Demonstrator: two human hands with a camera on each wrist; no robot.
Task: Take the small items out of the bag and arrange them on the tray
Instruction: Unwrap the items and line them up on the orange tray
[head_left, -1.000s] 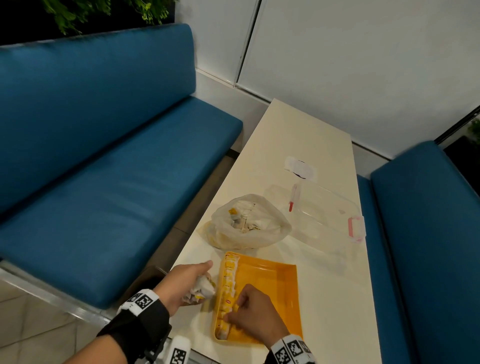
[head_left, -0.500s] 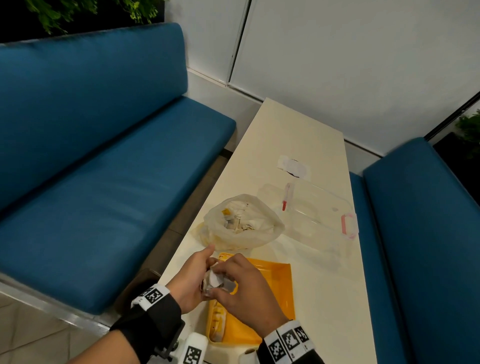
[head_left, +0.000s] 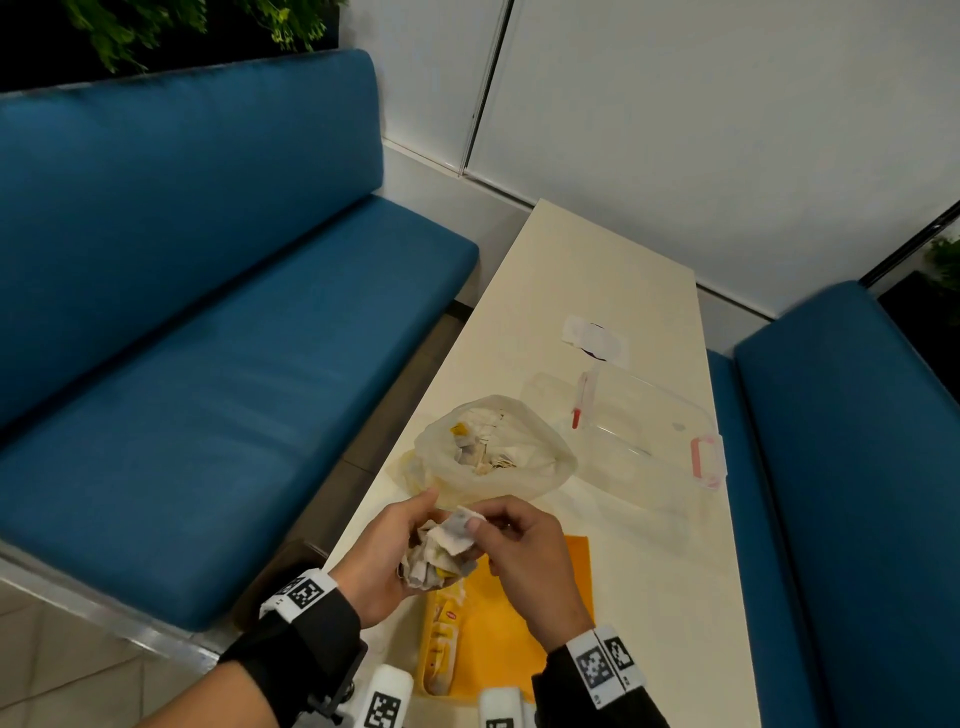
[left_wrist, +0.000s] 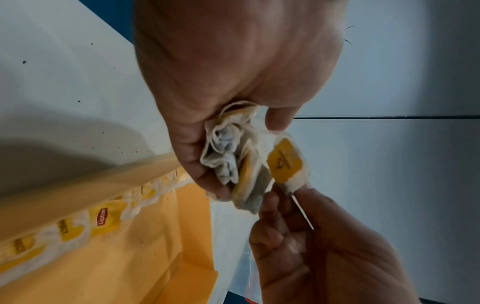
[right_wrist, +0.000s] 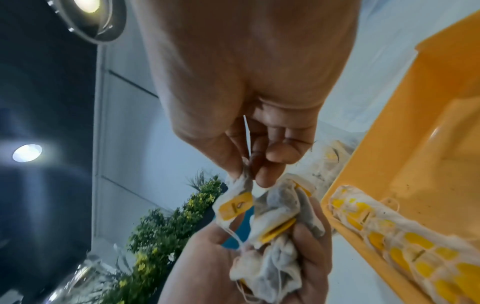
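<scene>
My left hand grips a crumpled bunch of tea bags with yellow tags above the near end of the orange tray. My right hand pinches one tea bag at the top of the bunch between thumb and forefinger. A row of tea bags lies along the tray's left side. The translucent plastic bag sits open just beyond my hands, with more tea bags inside.
A clear plastic box with a pink latch stands right of the bag on the cream table. A white paper slip lies farther back. Blue benches flank both sides of the table.
My right hand left the row in the tray and came up to the bunch in my left hand. Both hands rose and now work together on one tea bag.
</scene>
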